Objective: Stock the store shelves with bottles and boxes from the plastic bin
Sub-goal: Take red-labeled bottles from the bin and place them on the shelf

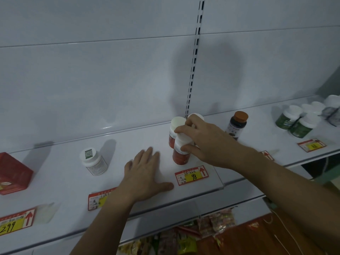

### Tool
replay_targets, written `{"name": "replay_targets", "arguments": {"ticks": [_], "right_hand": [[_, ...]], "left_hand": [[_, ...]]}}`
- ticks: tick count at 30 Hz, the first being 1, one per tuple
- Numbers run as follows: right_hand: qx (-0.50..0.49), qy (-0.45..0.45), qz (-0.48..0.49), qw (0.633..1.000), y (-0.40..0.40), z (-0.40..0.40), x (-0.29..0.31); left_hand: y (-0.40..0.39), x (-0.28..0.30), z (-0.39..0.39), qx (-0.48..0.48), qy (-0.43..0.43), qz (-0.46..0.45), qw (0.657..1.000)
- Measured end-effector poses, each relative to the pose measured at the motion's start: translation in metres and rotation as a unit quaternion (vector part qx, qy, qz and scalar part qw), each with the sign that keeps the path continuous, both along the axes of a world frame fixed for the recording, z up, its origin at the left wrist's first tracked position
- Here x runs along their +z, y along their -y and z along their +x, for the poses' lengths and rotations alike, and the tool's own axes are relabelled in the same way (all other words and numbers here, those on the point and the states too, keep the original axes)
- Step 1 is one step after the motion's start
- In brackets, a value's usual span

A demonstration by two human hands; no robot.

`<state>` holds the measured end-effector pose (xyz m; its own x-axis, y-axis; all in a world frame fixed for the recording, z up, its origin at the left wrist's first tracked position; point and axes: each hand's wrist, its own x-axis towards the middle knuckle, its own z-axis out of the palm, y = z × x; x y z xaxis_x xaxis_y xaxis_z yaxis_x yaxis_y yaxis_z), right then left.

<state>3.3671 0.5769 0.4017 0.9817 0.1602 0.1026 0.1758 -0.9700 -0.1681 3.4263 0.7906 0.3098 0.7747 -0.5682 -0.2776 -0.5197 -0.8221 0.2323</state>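
Your left hand (147, 172) lies flat, fingers straight and spread, on the shelf (60, 184), just left of the price tag marked 98 (192, 175); it holds nothing. Your right hand (199, 140) is curled round the white cap and shoulder of a red-labelled bottle (181, 153) standing directly behind that tag, thumb on the near side, fingers over the top.

Two more white-capped bottles (177, 126) stand just behind the held one, touching or nearly so; cannot tell which. An orange-capped dark bottle (237, 124) stands well right of the tag.

Judgement: placement is nearly done. Set the base fully flat, square the label to the tag, then let go straight upward so your fingers do not nudge the rear pair. Plastic bin: not in view.
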Motion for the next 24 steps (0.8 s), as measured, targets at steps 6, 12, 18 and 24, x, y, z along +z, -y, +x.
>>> {"name": "replay_targets", "arguments": {"ticks": [6, 12, 18, 24], "right_hand": [[-0.017, 0.0, 0.012, 1.0, -0.002, -0.005, 0.004], [-0.029, 0.025, 0.003, 0.999, -0.003, -0.007, 0.017], [-0.001, 0.065, 0.001, 0.998, -0.033, 0.012, 0.035], [0.12, 0.069, 0.03, 0.99, -0.11, 0.05, 0.041]], "left_hand": [[0.001, 0.006, 0.0, -0.003, 0.002, -0.003, 1.0], [-0.007, 0.033, 0.003, 0.005, 0.028, -0.046, 0.999], [-0.052, 0.089, 0.0, 0.036, 0.112, -0.101, 0.988], [-0.15, 0.119, 0.004, 0.109, 0.172, -0.073, 0.976]]}}
